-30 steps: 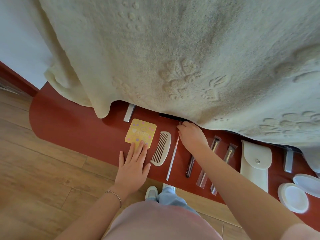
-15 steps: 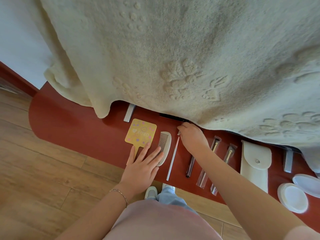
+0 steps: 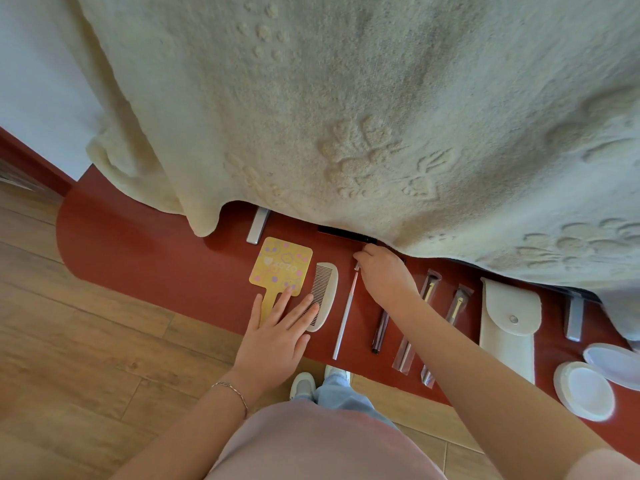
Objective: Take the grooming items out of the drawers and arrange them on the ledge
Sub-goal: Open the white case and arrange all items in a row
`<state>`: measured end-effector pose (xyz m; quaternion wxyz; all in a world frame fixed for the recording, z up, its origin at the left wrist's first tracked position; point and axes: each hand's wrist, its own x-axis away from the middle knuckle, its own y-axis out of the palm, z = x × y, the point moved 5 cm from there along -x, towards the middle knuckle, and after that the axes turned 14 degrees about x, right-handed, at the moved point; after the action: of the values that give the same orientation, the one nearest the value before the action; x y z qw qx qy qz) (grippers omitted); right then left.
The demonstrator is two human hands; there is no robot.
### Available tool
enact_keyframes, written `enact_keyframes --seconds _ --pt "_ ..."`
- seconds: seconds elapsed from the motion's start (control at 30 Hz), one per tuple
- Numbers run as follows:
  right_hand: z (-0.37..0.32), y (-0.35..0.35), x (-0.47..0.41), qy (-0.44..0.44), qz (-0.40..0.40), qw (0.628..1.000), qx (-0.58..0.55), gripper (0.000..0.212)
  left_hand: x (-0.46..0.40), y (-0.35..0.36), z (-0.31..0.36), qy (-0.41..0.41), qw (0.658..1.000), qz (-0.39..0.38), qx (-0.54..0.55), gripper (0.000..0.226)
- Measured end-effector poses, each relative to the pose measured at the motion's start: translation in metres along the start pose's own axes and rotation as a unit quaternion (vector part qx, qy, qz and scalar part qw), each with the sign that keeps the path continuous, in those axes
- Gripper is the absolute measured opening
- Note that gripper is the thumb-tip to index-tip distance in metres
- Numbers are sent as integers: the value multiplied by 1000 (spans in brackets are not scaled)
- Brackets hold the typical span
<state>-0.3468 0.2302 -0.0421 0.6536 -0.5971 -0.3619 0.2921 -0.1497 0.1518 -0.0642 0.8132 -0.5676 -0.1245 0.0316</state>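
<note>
Grooming items lie in a row on the red ledge [image 3: 138,258]. A yellow hand mirror [image 3: 282,263] sits at the left, with a white comb [image 3: 327,289] beside it. My left hand [image 3: 277,334] lies flat, fingers straight, touching the mirror's handle and the comb's teeth. To the right lies a thin pink-and-silver stick [image 3: 343,323]. My right hand [image 3: 384,275] has its fingers curled at the stick's far end and seems to pinch the tip. A black comb [image 3: 346,233] pokes out from under the blanket just beyond it.
A cream blanket [image 3: 346,98] hangs over the ledge's back. Right of my arm lie a dark pen [image 3: 379,334], two wrapped tools [image 3: 453,313], a white snap pouch [image 3: 509,323] and a round white container [image 3: 585,389] with its lid [image 3: 613,365]. Metal handles [image 3: 258,225] stick up.
My left hand slid right, from the mirror's lower edge onto the comb, uncovering the mirror's handle. My right hand stayed at the stick's far end.
</note>
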Motion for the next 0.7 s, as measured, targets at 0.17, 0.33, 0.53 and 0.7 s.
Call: enact_keyframes --seconds 0.17,0.33,0.53,0.7 --pt "1 -3 3 9 0 1000 -15 34 -1 -1 4 0 1000 10 10 51" --pt "14 -27 34 54 122 990 -38 28 -3 -5 19 34 998 34 29 49" --pt "22 -3 85 58 38 997 34 48 -14 -4 57 125 992 18 27 48" --pt "17 13 100 33 -12 998 46 60 -21 3 73 160 987 -9 2 48"
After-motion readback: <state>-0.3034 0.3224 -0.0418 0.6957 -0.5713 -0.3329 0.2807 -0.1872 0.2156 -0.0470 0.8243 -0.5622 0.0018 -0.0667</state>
